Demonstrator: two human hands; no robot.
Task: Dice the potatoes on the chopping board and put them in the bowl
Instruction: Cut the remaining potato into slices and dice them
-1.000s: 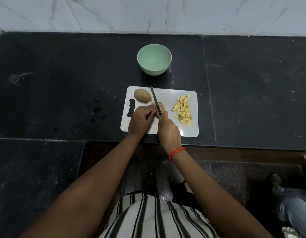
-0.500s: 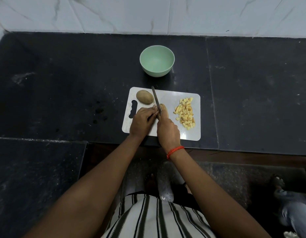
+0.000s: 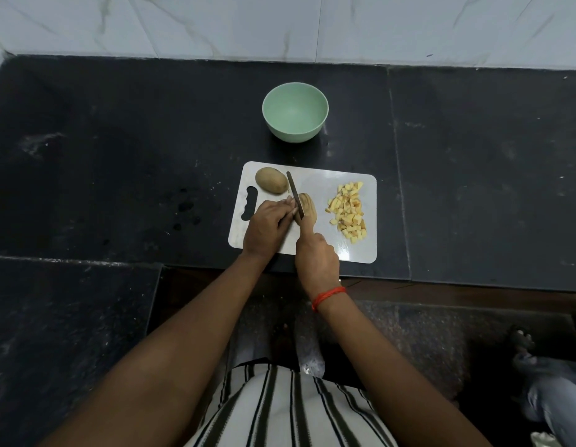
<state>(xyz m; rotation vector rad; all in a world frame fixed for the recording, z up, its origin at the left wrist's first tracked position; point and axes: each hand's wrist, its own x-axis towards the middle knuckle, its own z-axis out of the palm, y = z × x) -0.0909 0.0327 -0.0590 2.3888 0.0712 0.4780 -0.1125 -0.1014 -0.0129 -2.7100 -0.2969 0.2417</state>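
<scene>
On the chopping board (image 3: 325, 182), short of the empty bowl (image 3: 294, 132), the left hand (image 3: 267, 229) curls over the part-sliced potato (image 3: 308, 208) while the right hand (image 3: 316, 256) grips the knife (image 3: 294, 191), its blade set into the potato. The cuts want even spacing, with the knuckles guiding the blade (fingertips tucked back). The whole potato (image 3: 271, 180) and the diced pile (image 3: 347, 212) lie on either side.

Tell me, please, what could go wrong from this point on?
1. The left hand grips the part-sliced potato with its fingertips right beside the knife held in the right hand; a slip could nick them.
2. The diced pieces lie near the right edge of the chopping board and might spill onto the counter.
</scene>
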